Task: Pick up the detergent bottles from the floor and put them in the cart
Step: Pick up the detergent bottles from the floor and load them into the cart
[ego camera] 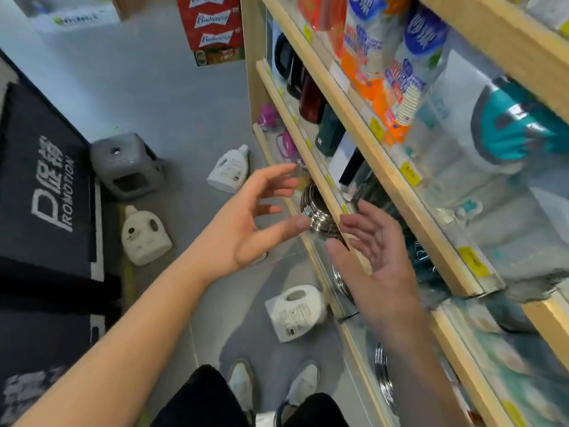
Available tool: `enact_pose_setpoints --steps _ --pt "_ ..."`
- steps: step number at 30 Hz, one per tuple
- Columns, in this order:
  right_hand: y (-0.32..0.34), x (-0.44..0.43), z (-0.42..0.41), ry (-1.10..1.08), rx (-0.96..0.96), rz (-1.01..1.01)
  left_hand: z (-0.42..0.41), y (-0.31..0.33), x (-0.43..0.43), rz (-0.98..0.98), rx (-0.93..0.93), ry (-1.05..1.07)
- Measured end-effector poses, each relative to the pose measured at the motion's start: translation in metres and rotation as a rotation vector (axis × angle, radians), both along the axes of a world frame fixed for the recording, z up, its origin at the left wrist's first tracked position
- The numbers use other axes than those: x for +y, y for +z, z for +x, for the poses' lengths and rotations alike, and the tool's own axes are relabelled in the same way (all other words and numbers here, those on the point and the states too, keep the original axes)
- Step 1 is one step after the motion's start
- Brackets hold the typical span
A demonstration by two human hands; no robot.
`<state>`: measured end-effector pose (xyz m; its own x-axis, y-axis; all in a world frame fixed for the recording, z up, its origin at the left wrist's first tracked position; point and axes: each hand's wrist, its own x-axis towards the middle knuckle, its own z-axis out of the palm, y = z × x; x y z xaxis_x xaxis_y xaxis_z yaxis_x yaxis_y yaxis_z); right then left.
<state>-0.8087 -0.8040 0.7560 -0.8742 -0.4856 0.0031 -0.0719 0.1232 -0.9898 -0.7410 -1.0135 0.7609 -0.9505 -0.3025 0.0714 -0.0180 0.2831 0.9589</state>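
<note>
Three white detergent bottles lie on the grey floor. One bottle (229, 169) lies farthest away beside the shelf unit. A second bottle (144, 235) lies by the dark mat on the left. The third bottle (297, 312) lies nearest, just ahead of my shoes. My left hand (255, 220) hovers in mid-air with fingers spread and holds nothing. My right hand (372, 260) is raised in front of the shelf edge, fingers relaxed and empty. Both hands are well above the bottles. No cart is in view.
A wooden shelf unit (363, 143) full of goods runs along the right. A grey plastic stool (127, 169) lies tipped near the far bottles. A dark promotion mat (46, 195) covers the left. A red beer carton (215, 29) stands at the back.
</note>
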Motion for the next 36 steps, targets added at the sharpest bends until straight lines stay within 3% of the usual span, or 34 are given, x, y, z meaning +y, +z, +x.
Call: enact_pose_setpoints --steps 6,14,21,24,27,32,36 --pt "-0.186 -0.010 0.000 -0.070 -0.167 0.013 -0.006 -0.189 -0.005 0.079 -0.170 0.074" --pt "-0.456 -0.026 0.002 -0.433 -0.376 -0.037 -0.032 -0.465 0.005 0.071 -0.340 0.006" --pt "-0.612 -0.030 -0.003 -0.491 -0.394 0.148 -0.061 -0.644 0.024 0.184 -0.462 0.046" --pt "-0.649 -0.027 -0.002 -0.466 -0.430 0.250 -0.063 -0.694 0.039 0.163 -0.606 -0.025" --pt "-0.685 -0.024 0.003 -0.580 -0.495 0.352 -0.062 -0.727 0.049 0.103 -0.694 -0.052" --pt "-0.734 -0.008 0.017 -0.746 -0.600 0.709 -0.064 -0.754 0.059 0.027 -0.823 -0.070" --pt "-0.752 0.000 0.015 -0.769 -0.850 0.649 -0.065 -0.772 0.061 -0.055 -0.927 -0.112"
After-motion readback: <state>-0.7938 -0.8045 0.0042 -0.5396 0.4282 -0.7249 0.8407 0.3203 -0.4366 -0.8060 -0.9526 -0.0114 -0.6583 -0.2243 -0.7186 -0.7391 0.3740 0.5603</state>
